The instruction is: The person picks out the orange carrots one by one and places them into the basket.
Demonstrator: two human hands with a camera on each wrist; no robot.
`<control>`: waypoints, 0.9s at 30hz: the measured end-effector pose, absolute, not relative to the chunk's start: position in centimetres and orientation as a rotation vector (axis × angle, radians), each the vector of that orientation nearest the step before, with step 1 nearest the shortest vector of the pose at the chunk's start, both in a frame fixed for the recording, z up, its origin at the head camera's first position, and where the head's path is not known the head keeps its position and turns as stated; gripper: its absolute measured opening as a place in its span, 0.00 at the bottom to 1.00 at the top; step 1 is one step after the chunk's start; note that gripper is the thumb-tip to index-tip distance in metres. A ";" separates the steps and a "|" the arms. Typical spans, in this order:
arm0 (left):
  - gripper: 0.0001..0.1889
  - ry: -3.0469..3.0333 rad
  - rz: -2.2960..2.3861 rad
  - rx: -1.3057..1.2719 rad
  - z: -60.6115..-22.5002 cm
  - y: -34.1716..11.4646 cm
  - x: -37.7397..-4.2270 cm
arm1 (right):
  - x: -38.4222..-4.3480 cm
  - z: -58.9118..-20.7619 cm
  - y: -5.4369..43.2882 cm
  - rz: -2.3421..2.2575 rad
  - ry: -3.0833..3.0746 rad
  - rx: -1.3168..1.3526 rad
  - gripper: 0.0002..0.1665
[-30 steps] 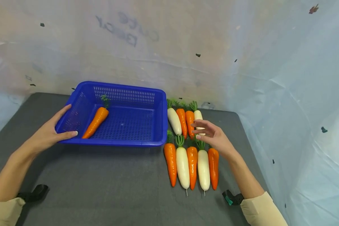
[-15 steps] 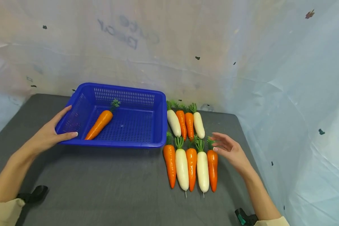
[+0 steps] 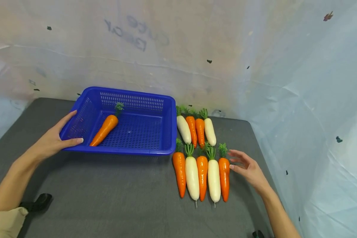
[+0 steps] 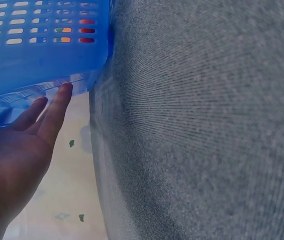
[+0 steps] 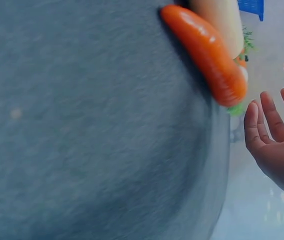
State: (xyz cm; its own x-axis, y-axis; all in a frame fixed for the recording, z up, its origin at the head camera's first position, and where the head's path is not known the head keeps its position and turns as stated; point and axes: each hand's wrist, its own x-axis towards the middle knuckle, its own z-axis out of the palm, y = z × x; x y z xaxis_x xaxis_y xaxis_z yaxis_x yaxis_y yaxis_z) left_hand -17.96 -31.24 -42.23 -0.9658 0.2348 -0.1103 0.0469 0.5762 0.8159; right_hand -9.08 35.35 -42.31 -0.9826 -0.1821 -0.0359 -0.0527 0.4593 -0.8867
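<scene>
My left hand (image 3: 52, 142) grips the left end of a blue plastic basket (image 3: 119, 150), thumb over the front rim. In the left wrist view, fingers (image 4: 57, 112) of that hand reach along the basket's outside. One orange carrot (image 3: 104, 130) with a green top lies slanted inside the basket. My right hand (image 3: 250, 170) holds nothing, its fingers parted and slightly bent, right beside the rightmost carrot (image 3: 224, 177) of the front row. In the right wrist view, this carrot (image 5: 206, 55) lies on the cloth with the hand beyond its leafy end.
Carrots and white radishes (image 3: 192, 177) lie in two rows right of the basket, the back row (image 3: 200, 129) close to its right wall. A grey cloth (image 3: 116, 198) covers the table. Pale sheeting (image 3: 196, 39) hangs behind and to the right.
My right hand has moved right and nearer me, from over the back row to the rightmost front carrot. The carrot in the basket has shifted slightly right. My left hand stays at the basket.
</scene>
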 end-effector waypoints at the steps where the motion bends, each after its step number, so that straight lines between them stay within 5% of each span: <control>1: 0.53 2.602 1.336 0.237 -42.3 -31.2 -18.0 | -9.0 -42.6 35.5 -1.548 2.578 -0.203 0.34; 27: 0.53 2.602 1.336 0.217 -42.4 -31.2 -18.0 | -8.9 -44.7 35.0 -1.183 2.593 -0.236 0.51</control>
